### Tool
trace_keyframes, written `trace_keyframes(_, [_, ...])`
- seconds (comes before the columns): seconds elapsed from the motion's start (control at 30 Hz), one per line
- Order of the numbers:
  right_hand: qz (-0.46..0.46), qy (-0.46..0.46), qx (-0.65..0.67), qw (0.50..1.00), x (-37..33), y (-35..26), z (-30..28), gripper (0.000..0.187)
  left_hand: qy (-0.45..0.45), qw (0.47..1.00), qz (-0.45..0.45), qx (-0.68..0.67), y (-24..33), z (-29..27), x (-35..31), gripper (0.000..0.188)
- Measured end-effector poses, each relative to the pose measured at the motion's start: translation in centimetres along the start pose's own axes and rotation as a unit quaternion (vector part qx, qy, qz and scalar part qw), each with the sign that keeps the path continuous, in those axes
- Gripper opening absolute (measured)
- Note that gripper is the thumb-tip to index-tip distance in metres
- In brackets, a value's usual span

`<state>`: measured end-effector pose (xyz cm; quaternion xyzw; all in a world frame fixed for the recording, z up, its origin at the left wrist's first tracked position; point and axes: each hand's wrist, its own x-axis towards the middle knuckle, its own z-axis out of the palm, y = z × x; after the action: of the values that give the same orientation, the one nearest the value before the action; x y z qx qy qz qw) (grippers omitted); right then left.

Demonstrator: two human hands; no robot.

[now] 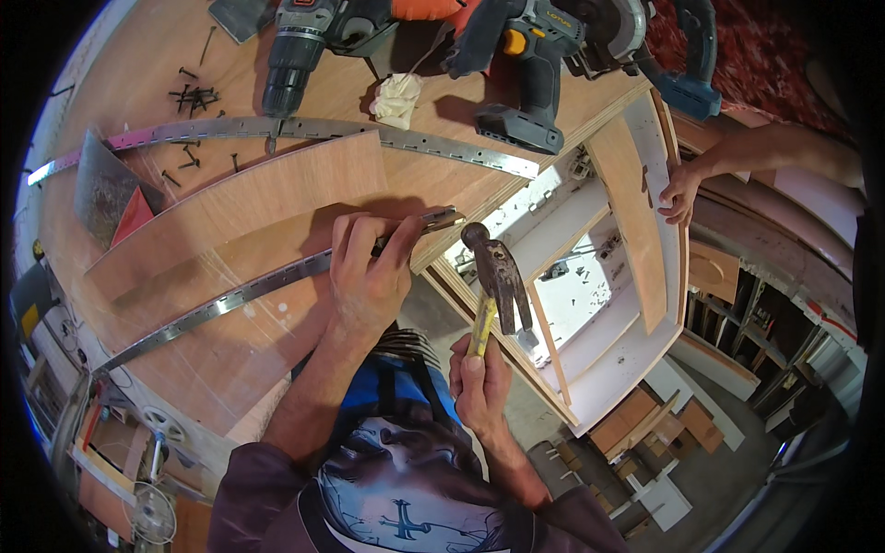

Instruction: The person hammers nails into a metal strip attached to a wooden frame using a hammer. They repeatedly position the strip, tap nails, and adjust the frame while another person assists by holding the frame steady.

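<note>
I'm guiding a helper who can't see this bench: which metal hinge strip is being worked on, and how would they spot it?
Start at the big plywood worktop. Two long metal hinge strips cross it; take the lower hinge strip, running from the left edge up to the worktop's front corner. Unlike the upper hinge strip below the drill, its end sits under the left hand, with the hammer in the right hand beside it.
</note>
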<state>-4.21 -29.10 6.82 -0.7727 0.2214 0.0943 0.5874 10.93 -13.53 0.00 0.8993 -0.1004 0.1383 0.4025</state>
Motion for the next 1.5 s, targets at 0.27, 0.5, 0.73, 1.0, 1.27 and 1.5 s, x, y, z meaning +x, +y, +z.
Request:
trace_keyframes(0.27, [0.063, 0.017, -0.014, 0.998, 0.2, -1.4, 0.3, 0.047, 0.013, 1.000, 0.001, 0.004, -0.3, 0.4, -0.3, 0.041])
trace_keyframes(0.5, [-0.266, -0.006, -0.090, 0.960, 0.1, -7.6, -3.5, 0.050, 0.001, 1.000, -0.009, -0.003, -0.3, 0.3, -0.4, 0.042])
trace_keyframes(0.73, [0.042, 0.063, 0.011, 0.997, -0.8, 1.4, -0.7, 0.056, 0.009, 1.000, 0.015, 0.002, -0.6, 0.3, 0.0, 0.038])
trace_keyframes(1.0, [0.068, 0.120, -0.046, 0.989, -6.6, 6.7, -2.1, 0.044, 0.014, 1.000, 0.015, 0.003, -0.4, -0.3, -0.1, 0.030])
trace_keyframes(1.27, [0.077, 0.377, 0.047, 0.922, -5.3, 13.3, -8.1, 0.036, 0.002, 0.998, -0.016, 0.056, -0.6, -0.2, -1.1, 0.016])
trace_keyframes(1.5, [0.126, 0.421, 0.388, 0.810, -7.3, 15.9, -9.8, 0.057, 0.069, 0.997, -0.013, -0.030, -1.3, 1.1, -1.8, 0.016])
